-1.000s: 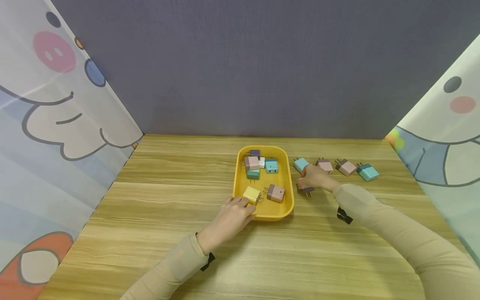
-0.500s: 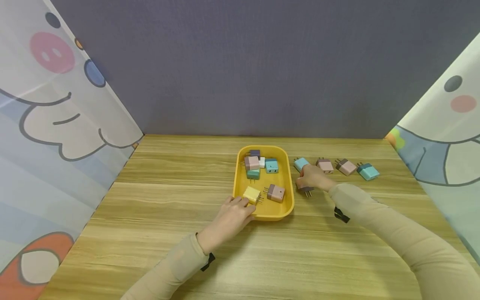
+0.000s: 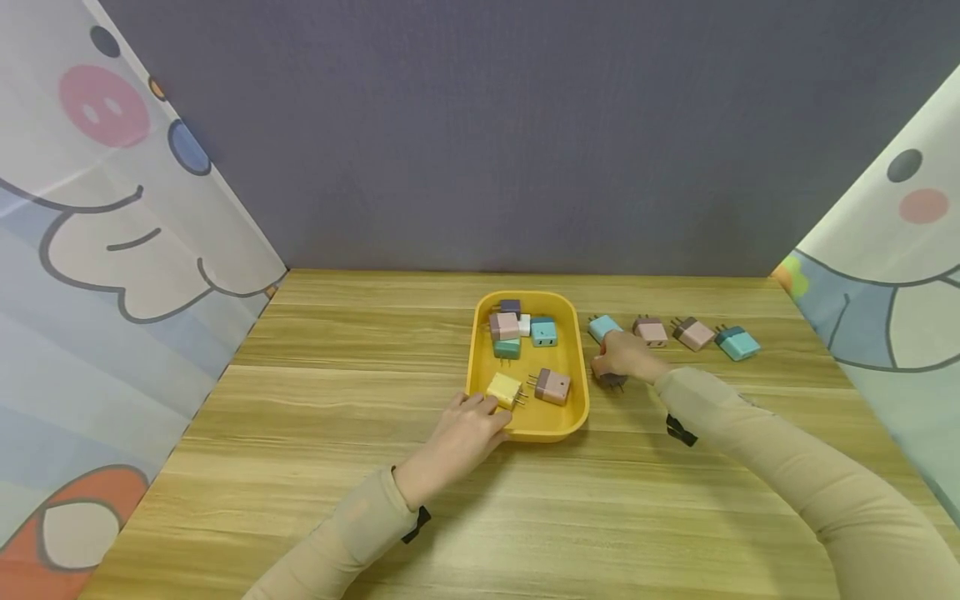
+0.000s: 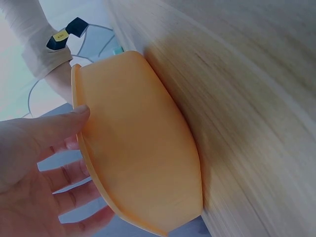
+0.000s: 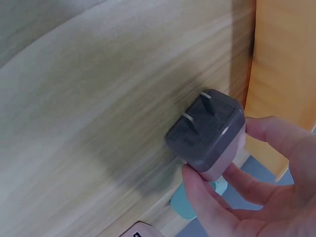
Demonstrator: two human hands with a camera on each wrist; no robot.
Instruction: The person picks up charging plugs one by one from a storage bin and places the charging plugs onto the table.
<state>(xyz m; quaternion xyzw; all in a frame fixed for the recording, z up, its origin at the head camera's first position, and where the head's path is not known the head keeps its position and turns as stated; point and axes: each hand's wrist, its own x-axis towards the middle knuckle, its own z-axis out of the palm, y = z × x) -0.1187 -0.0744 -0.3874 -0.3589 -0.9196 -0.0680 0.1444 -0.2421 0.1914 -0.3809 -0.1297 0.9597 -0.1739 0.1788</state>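
My left hand (image 3: 463, 435) grips the near left rim of a yellow plastic tray (image 3: 582, 367). In the left wrist view the thumb (image 4: 74, 117) presses the outer side of the tray wall, and the other fingers lie over the rim. Just right of the tray, my right hand (image 3: 630, 354) pinches a pink charger plug (image 5: 207, 131) between thumb and fingers. Its dark grey face with two metal prongs shows in the right wrist view. Whether it touches the table I cannot tell. A light blue charger plug (image 3: 603, 327) lies just beyond the right hand.
Inside the tray are several chargers, among them a yellow one (image 3: 503, 390), a pink one (image 3: 552, 387) and a blue one (image 3: 543, 333). Right of my hand lie two pink chargers (image 3: 650, 331) and a teal one (image 3: 738, 342). A grey panel (image 3: 480, 142) stands behind the wooden table (image 3: 360, 350).
My right hand has shifted very slightly left, and the pink charger has tilted a little in its fingers. The left hand and the tray have stayed in place.
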